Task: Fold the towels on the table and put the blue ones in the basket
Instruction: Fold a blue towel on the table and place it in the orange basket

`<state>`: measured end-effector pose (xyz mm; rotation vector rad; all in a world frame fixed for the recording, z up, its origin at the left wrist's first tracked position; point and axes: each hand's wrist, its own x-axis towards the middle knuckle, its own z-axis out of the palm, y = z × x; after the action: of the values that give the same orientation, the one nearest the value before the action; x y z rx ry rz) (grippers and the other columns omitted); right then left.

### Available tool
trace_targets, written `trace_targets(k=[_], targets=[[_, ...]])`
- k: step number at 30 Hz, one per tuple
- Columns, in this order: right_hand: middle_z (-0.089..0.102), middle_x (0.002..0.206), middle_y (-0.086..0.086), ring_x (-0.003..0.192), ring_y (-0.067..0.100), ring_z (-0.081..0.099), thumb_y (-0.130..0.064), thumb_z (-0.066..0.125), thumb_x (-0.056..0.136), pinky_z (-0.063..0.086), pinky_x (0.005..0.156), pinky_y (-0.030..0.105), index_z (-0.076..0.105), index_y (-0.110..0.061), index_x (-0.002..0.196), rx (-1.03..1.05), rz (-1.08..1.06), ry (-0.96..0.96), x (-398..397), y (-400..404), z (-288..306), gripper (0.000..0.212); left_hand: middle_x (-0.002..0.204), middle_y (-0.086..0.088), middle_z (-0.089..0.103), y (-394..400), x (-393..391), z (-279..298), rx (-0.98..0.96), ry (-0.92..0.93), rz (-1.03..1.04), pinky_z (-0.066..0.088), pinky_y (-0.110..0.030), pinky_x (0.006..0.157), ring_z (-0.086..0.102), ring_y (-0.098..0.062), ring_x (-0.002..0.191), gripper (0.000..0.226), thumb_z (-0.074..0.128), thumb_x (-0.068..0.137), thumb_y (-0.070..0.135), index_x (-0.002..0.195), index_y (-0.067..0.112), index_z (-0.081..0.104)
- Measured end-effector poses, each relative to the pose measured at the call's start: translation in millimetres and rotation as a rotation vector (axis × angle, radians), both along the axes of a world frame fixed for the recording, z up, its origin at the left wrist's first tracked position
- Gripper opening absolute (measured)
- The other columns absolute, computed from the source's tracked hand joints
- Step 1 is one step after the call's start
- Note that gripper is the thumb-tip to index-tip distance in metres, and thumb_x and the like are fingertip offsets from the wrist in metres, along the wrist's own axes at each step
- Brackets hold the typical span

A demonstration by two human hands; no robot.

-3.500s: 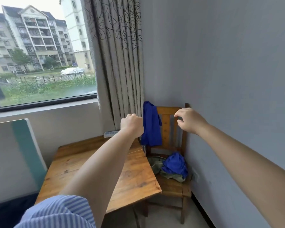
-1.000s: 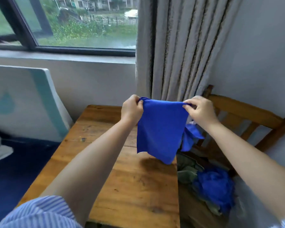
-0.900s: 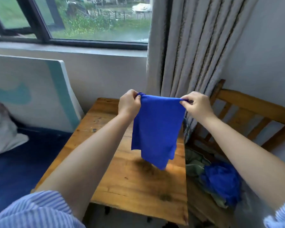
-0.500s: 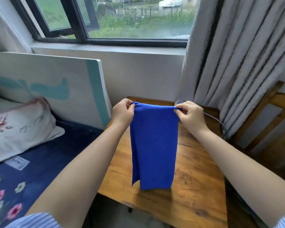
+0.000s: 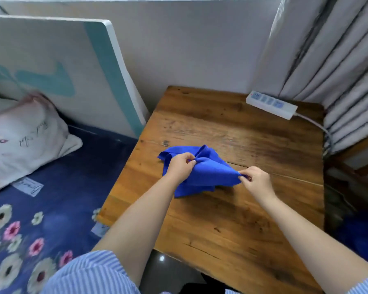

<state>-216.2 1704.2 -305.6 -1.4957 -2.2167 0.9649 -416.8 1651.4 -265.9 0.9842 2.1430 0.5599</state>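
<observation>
Left of the table: a bed with a flowered blue sheet and a pillow, with a white and teal board leaning against the wall. On the table, near its left edge and about midway along it, lies a blue towel, bunched and creased, not yet flat. Left hand pinches a gathered fold of the towel between thumb and curled fingers. Right hand pinches the towel's right corner, fingers curled, pulling it toward the table's middle. At the far right corner, a white power strip with its cord running off the right edge under the curtain. No basket in view. Judgement: the step in hand is laying this towel out for folding. The next move calls for finding the true corners, drawing the cloth taut and flat on the wood, then bringing one edge over to meet the other.
</observation>
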Motion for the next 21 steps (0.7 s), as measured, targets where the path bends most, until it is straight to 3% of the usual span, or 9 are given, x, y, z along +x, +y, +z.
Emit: trace_targets(k=[2, 3, 6, 9, 11, 14, 17, 19, 21], targets=[[0.066, 0.096, 0.025, 0.095, 0.034, 0.06, 0.002, 0.06, 0.082, 0.037, 0.081, 0.03, 0.068, 0.007, 0.097, -0.081, 0.033, -0.108, 8, -6, -21, 0.018, 0.107, -0.013, 0.065, -10, 11, -24, -0.107, -0.019, -0.037, 0.042, -0.024, 0.077, 0.057, -0.026, 0.102, 0.024, 0.052, 0.091, 0.013, 0.111, 0.006, 0.063], [0.066, 0.099, 0.023, 0.097, 0.032, 0.06, 0.0, 0.059, 0.083, 0.037, 0.083, 0.03, 0.068, 0.005, 0.099, -0.114, 0.051, -0.159, 12, -10, -29, 0.019, 0.107, -0.013, 0.065, -15, 16, -35, -0.143, -0.032, -0.046, 0.04, -0.024, 0.079, 0.056, -0.026, 0.104, 0.023, 0.052, 0.09, 0.012, 0.108, 0.006, 0.064], [0.066, 0.104, 0.018, 0.101, 0.028, 0.06, -0.002, 0.058, 0.084, 0.039, 0.085, 0.027, 0.068, 0.001, 0.102, -0.186, 0.065, -0.227, 22, -21, -47, 0.021, 0.088, -0.01, 0.063, -30, 32, -56, -0.188, -0.159, 0.004, 0.039, -0.021, 0.063, 0.054, -0.027, 0.092, 0.025, 0.044, 0.087, 0.001, 0.099, 0.003, 0.065], [0.067, 0.107, 0.016, 0.104, 0.028, 0.059, 0.0, 0.054, 0.085, 0.039, 0.089, 0.028, 0.068, 0.001, 0.102, -0.226, 0.068, -0.252, 28, -26, -56, 0.023, 0.107, -0.023, 0.064, -40, 41, -69, -0.193, -0.276, 0.142, 0.046, -0.031, 0.081, 0.056, -0.037, 0.1, 0.032, 0.037, 0.086, -0.005, 0.102, -0.003, 0.065], [0.067, 0.107, 0.017, 0.105, 0.03, 0.058, 0.002, 0.052, 0.084, 0.039, 0.09, 0.029, 0.068, 0.002, 0.102, -0.221, 0.05, -0.255, 30, -27, -58, 0.024, 0.089, -0.022, 0.064, -46, 43, -75, -0.189, -0.33, 0.245, 0.044, -0.031, 0.077, 0.053, -0.03, 0.084, 0.028, 0.038, 0.086, -0.006, 0.087, 0.0, 0.065], [0.068, 0.1, 0.02, 0.1, 0.035, 0.058, 0.003, 0.055, 0.081, 0.037, 0.088, 0.032, 0.069, 0.005, 0.094, -0.132, -0.015, -0.214, 23, -27, -53, 0.019, 0.064, -0.005, 0.049, -51, 42, -79, -0.174, -0.41, 0.438, 0.042, -0.026, 0.066, 0.048, -0.019, 0.061, 0.027, 0.046, 0.086, -0.003, 0.066, 0.015, 0.046], [0.068, 0.087, 0.023, 0.087, 0.035, 0.06, 0.005, 0.06, 0.079, 0.033, 0.075, 0.028, 0.07, 0.007, 0.083, -0.085, -0.049, -0.099, 4, -29, -42, 0.011, 0.062, -0.005, 0.048, -53, 40, -79, -0.148, -0.548, 0.584, 0.042, -0.015, 0.045, 0.05, -0.003, 0.036, 0.029, 0.053, 0.088, 0.001, 0.069, 0.016, 0.038], [0.068, 0.081, 0.022, 0.078, 0.031, 0.059, 0.003, 0.063, 0.079, 0.03, 0.062, 0.02, 0.07, 0.006, 0.078, -0.127, -0.077, -0.002, -11, -32, -34, 0.008, 0.065, -0.005, 0.049, -52, 37, -80, -0.147, -0.607, 0.615, 0.041, -0.015, 0.046, 0.052, -0.002, 0.036, 0.024, 0.055, 0.089, 0.004, 0.074, 0.016, 0.04], [0.067, 0.079, 0.018, 0.073, 0.023, 0.054, -0.002, 0.065, 0.08, 0.034, 0.059, 0.012, 0.071, 0.004, 0.078, -0.217, -0.107, 0.083, -26, -35, -31, 0.009, 0.066, -0.003, 0.051, -51, 30, -81, -0.149, -0.639, 0.605, 0.04, -0.015, 0.05, 0.054, -0.002, 0.042, 0.015, 0.056, 0.089, 0.007, 0.082, 0.012, 0.045]])
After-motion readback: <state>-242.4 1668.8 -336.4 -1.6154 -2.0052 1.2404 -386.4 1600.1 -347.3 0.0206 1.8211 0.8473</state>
